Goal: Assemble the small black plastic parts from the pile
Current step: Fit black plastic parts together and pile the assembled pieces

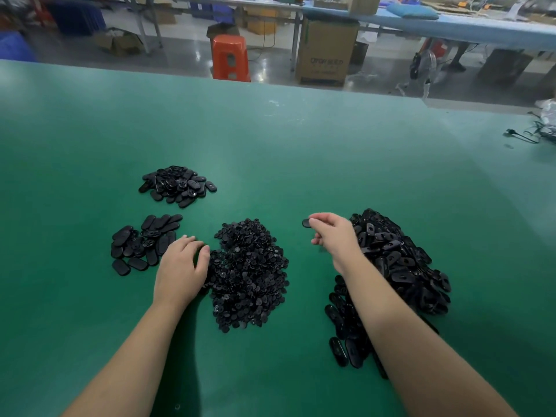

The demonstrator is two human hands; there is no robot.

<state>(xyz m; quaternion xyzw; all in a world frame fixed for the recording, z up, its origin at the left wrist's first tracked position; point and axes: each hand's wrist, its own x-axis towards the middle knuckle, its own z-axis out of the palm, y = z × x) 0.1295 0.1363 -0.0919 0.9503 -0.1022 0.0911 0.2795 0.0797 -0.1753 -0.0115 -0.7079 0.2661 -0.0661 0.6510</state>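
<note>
Four heaps of black plastic parts lie on the green table (270,139). A central pile of small round pieces (249,272) sits between my hands. A big pile of oval shells (400,266) lies to the right, partly under my right forearm. My right hand (334,236) pinches one oval black part (307,223) at its fingertips, held just left of that pile. My left hand (183,266) rests palm down at the left edge of the round pieces, fingers curled into them; what they hold is hidden.
Two smaller heaps of oval parts lie to the left: a near heap (141,245) and a far heap (177,186). Black cables (529,135) lie at the table's right edge. Beyond the far edge stand an orange stool (230,57) and a cardboard box (326,52).
</note>
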